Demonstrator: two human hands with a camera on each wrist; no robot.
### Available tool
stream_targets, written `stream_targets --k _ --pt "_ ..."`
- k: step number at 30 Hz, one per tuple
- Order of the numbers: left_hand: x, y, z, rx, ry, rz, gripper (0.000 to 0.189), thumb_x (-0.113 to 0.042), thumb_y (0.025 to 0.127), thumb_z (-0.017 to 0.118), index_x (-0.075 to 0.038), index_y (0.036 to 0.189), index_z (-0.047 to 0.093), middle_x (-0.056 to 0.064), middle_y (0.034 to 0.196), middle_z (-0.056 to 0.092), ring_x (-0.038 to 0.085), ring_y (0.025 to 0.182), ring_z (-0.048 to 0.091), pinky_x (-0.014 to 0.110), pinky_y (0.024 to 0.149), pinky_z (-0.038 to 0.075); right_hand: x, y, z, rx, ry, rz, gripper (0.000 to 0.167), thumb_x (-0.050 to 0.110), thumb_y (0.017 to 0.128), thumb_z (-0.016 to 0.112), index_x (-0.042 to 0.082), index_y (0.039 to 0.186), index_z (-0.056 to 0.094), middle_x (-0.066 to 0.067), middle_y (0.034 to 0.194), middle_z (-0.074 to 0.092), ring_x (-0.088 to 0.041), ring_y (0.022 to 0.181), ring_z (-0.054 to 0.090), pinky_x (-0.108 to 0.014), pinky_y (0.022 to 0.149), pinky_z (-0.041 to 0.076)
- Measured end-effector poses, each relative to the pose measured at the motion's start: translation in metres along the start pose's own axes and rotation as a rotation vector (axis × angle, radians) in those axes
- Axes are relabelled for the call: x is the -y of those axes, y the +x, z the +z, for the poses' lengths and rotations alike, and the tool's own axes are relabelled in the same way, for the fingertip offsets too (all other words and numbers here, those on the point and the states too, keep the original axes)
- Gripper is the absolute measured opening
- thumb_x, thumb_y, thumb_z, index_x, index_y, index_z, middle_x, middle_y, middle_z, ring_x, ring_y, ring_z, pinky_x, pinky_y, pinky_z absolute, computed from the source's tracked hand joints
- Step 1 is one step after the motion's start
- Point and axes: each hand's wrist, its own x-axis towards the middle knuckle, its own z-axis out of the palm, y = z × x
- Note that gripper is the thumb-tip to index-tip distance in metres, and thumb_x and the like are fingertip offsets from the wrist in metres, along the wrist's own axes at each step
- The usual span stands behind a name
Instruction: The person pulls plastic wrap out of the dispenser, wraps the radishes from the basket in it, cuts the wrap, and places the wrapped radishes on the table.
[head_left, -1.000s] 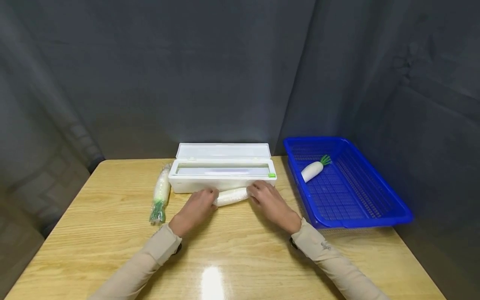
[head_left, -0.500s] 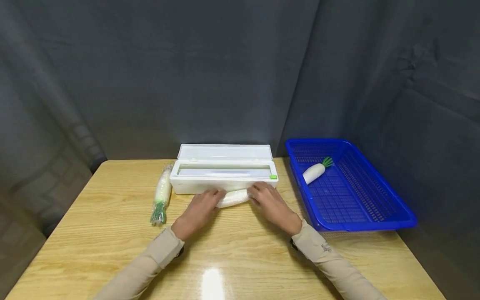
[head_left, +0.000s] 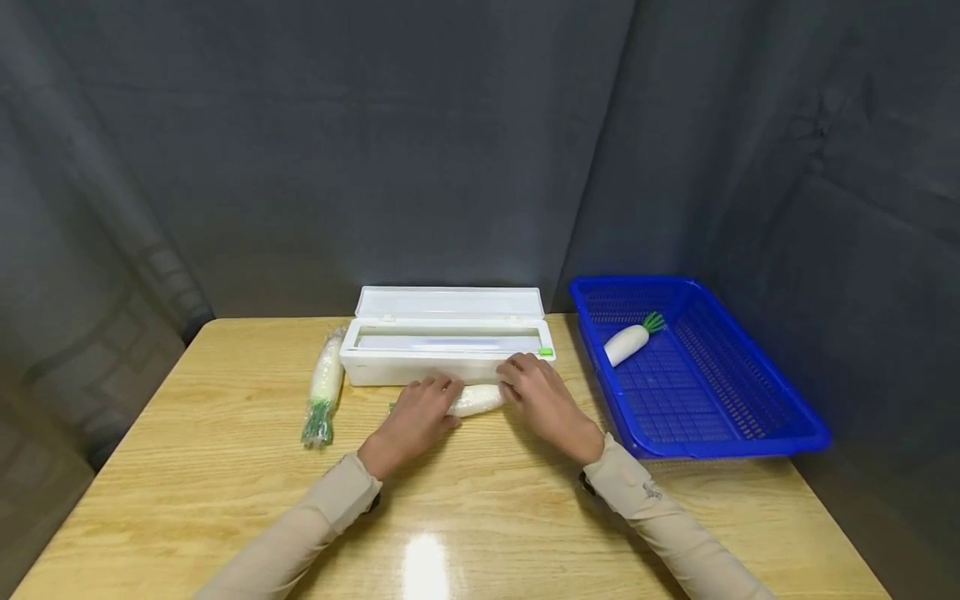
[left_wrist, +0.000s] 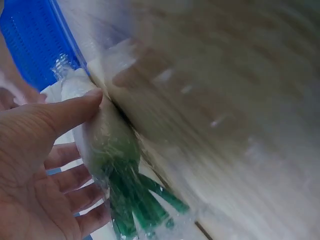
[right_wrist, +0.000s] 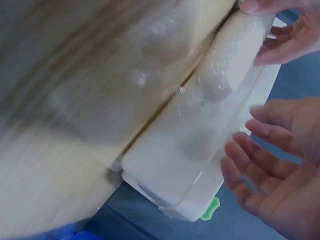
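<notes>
A white radish (head_left: 478, 400) wrapped in clear film lies in front of the white cling film box (head_left: 420, 369). My left hand (head_left: 417, 417) grips its leaf end. In the left wrist view the thumb presses on top of the white body and the fingers go round the far side, while green leaves (left_wrist: 135, 200) stick out below under crinkled film. My right hand (head_left: 542, 400) hovers by the other end of the radish. The right wrist view shows its fingers (right_wrist: 245, 155) loosely bent with nothing between them, beside the box.
A second film-wrapped radish (head_left: 325, 383) lies left of the box. The box lid (head_left: 450, 302) stands raised, and a green slider (head_left: 546, 352) sits at its front right. On the right, a blue basket (head_left: 720, 452) holds an unwrapped radish (head_left: 626, 344). A dark curtain (head_left: 450, 150) hangs behind.
My left hand has shifted right with the radish, whose leaf tips now show left of the hand. My right hand has come off the radish's end a little; its fingers are more spread.
</notes>
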Motion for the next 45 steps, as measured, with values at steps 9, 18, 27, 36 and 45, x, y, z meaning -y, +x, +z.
stream_targets --k 9,18,27,36,45 --pt "-0.003 0.001 0.004 -0.022 -0.014 -0.001 0.04 -0.022 0.083 0.091 -0.002 0.108 0.066 0.012 0.097 0.067 0.027 0.08 0.067 0.039 0.062 0.057 -0.008 0.005 -0.001 -0.075 -0.023 0.101 0.021 -0.001 0.089 0.077 -0.002 0.109 0.071 -0.019 0.109 0.066 -0.038 0.105 0.064 -0.05 0.086 0.052" --pt "-0.003 0.001 -0.008 -0.056 0.033 -0.01 0.034 -0.02 0.083 0.089 -0.003 0.099 0.065 0.009 0.085 0.063 0.021 0.068 0.063 0.032 0.05 0.051 -0.012 0.007 0.0 -0.063 -0.057 0.094 0.022 0.0 0.088 0.078 -0.003 0.109 0.071 -0.02 0.107 0.067 -0.039 0.104 0.064 -0.051 0.087 0.053" --pt "0.005 -0.011 -0.031 -0.069 0.049 -0.055 0.041 -0.024 0.08 0.094 -0.003 0.102 0.066 0.009 0.087 0.064 0.023 0.071 0.065 0.034 0.051 0.052 -0.012 0.009 -0.002 -0.047 -0.063 0.093 0.016 0.0 0.09 0.078 -0.001 0.104 0.07 -0.018 0.104 0.069 -0.036 0.098 0.065 -0.048 0.08 0.054" --pt "0.023 -0.028 -0.052 -0.16 0.047 -0.128 0.049 -0.016 0.074 0.095 0.0 0.111 0.067 0.015 0.097 0.07 0.031 0.081 0.069 0.039 0.052 0.054 -0.011 0.007 -0.002 -0.038 -0.101 0.089 0.017 0.001 0.089 0.078 0.001 0.103 0.07 -0.015 0.103 0.069 -0.035 0.095 0.064 -0.046 0.078 0.053" --pt "0.055 -0.039 -0.083 -0.249 0.102 -0.213 0.049 -0.019 0.076 0.093 0.004 0.111 0.068 0.02 0.092 0.069 0.035 0.073 0.069 0.045 0.043 0.053 -0.011 0.006 -0.002 -0.038 -0.1 0.075 0.021 0.0 0.089 0.077 0.001 0.108 0.07 -0.016 0.105 0.069 -0.035 0.097 0.064 -0.045 0.078 0.053"
